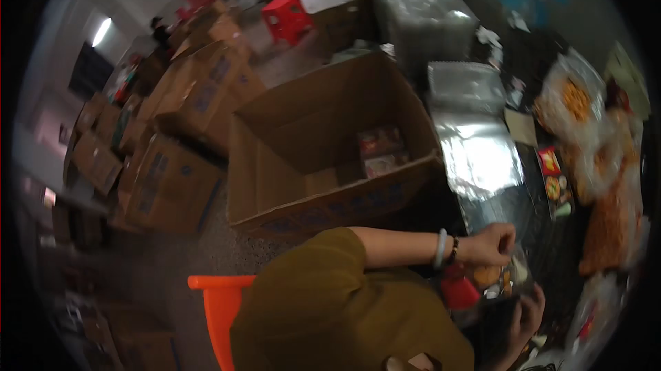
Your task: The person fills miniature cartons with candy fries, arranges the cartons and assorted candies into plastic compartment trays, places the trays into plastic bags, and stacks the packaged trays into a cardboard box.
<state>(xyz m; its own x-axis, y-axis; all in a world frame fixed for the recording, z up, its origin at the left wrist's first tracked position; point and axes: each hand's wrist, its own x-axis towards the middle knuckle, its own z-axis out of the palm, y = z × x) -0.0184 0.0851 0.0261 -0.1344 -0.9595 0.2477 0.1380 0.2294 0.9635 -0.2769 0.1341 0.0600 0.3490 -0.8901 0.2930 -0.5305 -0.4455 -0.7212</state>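
If your hold is uneven, the packet (487, 276) could slip or crease, as it looks limp and glossy. It lies between your hands, just beside the curled fingers of your left hand (491, 244) and near the bent fingers of your right hand (527, 316). Blur hides the contact, so whether either pinches it cannot be told.

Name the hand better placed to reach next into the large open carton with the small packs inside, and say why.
Left, most likely. The left hand, with bands at its wrist, is nearer the carton; the right hand is farther off, lower in the view.
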